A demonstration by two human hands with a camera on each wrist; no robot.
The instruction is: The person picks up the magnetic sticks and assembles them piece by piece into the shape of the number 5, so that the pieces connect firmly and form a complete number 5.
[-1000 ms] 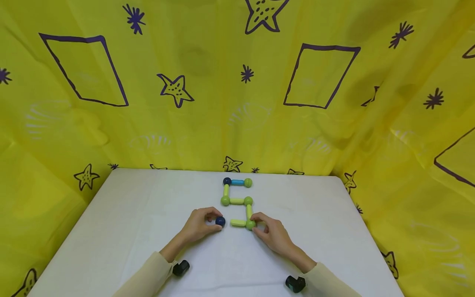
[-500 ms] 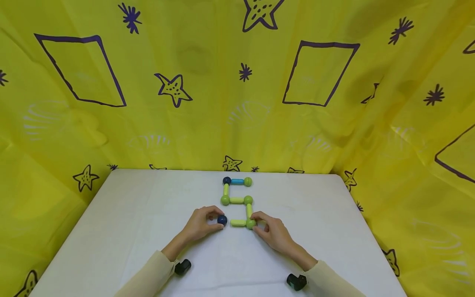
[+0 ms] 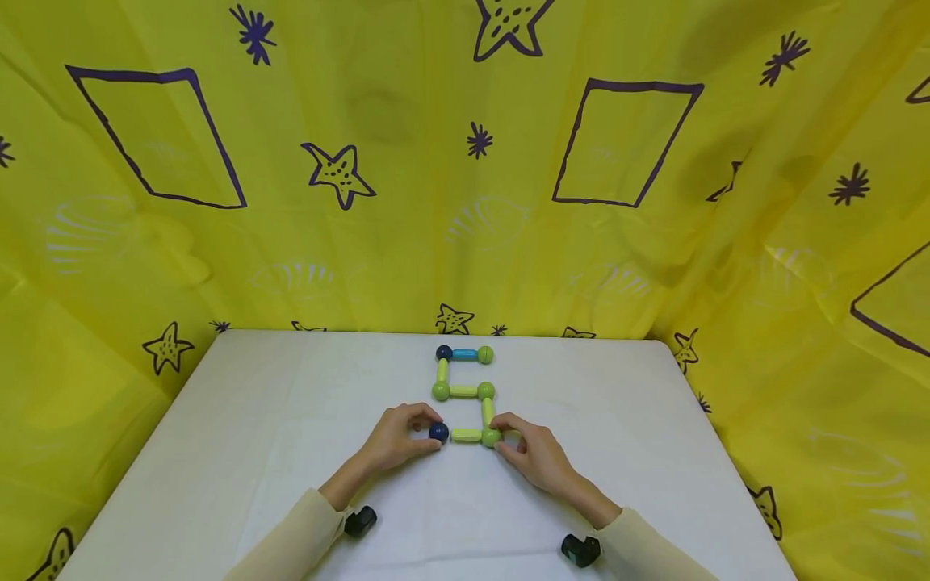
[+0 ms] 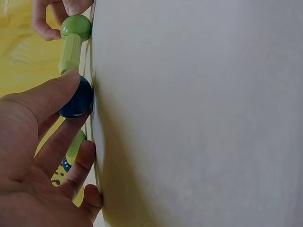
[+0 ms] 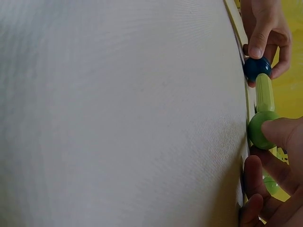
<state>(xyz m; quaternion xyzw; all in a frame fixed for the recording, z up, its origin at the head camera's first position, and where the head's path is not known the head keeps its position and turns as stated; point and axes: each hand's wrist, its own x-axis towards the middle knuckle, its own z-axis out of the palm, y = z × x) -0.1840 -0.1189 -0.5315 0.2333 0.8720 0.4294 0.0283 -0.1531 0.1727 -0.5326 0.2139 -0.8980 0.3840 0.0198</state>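
Between thumb and fingers my left hand [image 3: 395,438] pinches a dark blue ball [image 3: 439,432], low at the table. Right beside that ball is the free end of a light green rod [image 3: 466,435]. The rod's other end joins a green ball [image 3: 491,437], which my right hand [image 3: 536,455] pinches from the right. From there a second green rod [image 3: 488,412] runs up to another green ball [image 3: 486,390]. In the right wrist view the blue ball [image 5: 257,68] sits at the tip of the rod [image 5: 264,92].
Further back the chain of rods and balls bends on, through a green ball [image 3: 441,390], to a dark blue ball [image 3: 444,353], a blue rod [image 3: 465,354] and a green ball [image 3: 485,354]. A white table [image 3: 305,371] lies beneath; yellow patterned cloth [image 3: 407,242] hangs behind it.
My left hand has moved the blue ball a little to the right, up to the rod's free end. The right hand stays on its green ball.
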